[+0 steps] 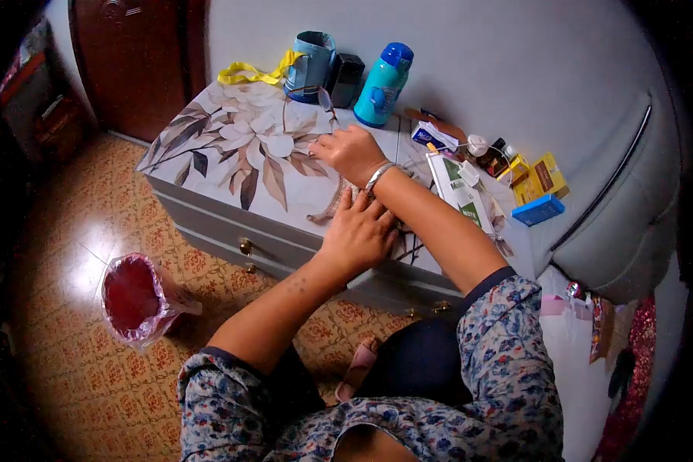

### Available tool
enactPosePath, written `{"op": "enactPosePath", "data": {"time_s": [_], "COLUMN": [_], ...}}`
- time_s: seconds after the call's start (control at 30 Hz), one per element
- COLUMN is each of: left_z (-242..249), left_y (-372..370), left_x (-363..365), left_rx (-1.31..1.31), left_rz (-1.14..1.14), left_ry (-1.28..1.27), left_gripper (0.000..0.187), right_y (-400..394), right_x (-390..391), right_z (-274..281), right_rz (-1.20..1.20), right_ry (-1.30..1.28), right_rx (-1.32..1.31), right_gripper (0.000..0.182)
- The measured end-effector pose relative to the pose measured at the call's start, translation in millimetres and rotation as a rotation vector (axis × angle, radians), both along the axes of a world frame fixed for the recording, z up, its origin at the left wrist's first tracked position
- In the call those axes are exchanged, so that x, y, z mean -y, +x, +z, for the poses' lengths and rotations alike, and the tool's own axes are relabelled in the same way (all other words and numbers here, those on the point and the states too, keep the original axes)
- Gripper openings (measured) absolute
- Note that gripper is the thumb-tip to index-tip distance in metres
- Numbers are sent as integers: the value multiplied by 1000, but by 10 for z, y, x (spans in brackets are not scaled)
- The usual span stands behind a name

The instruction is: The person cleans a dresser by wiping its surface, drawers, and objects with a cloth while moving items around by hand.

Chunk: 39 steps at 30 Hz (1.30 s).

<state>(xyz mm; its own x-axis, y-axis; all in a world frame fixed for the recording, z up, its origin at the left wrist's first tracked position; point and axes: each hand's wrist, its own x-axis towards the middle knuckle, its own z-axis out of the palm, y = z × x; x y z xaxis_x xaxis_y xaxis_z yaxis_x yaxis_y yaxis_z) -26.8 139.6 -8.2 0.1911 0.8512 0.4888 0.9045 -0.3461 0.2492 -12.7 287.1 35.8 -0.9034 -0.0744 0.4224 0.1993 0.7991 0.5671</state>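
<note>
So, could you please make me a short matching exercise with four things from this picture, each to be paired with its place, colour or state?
Column one
1. Right hand
2. Waste bin
3. Drink bottle
4. Left hand

Column two
a. Teal, with a blue lid
b. Bare-wristed, near the front edge of the chest of drawers
c. With a silver bracelet at its wrist
d. On the patterned floor

Right pairs: 1-c, 2-d, 3-a, 4-b.
</note>
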Motion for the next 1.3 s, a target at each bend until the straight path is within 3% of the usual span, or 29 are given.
{"op": "enactPosePath", "data": {"time_s": [0.47, 0.6, 0.67, 0.77, 0.83, 0.9, 0.97, 1.13, 1.2, 1.23, 1.3], "left_z": [-37, -4, 28, 79, 34, 81, 81, 125, 139, 138, 129], "left_y": [17, 10, 4, 18, 31, 70, 67, 113, 132, 135, 145], "left_x": [-7, 21, -1, 8, 5, 24, 28, 42, 43, 41, 27], "left_rx": [30, 28, 2, -80, -70, -24, -63, -87, -84, -92, -106], "left_rz": [0, 8, 15, 40, 39, 33, 32, 33, 55, 56, 64], "left_ry": [76, 67, -3, -119, 55, 53, 30, 29, 10, 7, 24], "left_gripper": [41, 40, 41, 38, 37, 39, 41, 41, 41, 41, 41], "right_y": [18, 25, 113, 498, 891, 1294, 1775, 2881, 3016, 3026, 2994], "right_x": [-51, -35, 119, 442, 667, 729, 626, 123, 144, 107, 24], "right_z": [-8, -46, 69, 166, 195, 204, 149, -5, 87, 38, -105], "right_rz": [-37, -27, -51, -83, -133, -159, -287, -565, -996, -994, -1090], "right_ry": [-84, -49, -203, -358, -398, -448, -491, -709, -801, -808, -983], "right_rx": [-101, -198, -224, -316, -342, -359, -348, -658, -522, -527, -401], "right_gripper": [38, 35, 34, 33, 32, 31, 31, 38, 54, 54, 78]}}
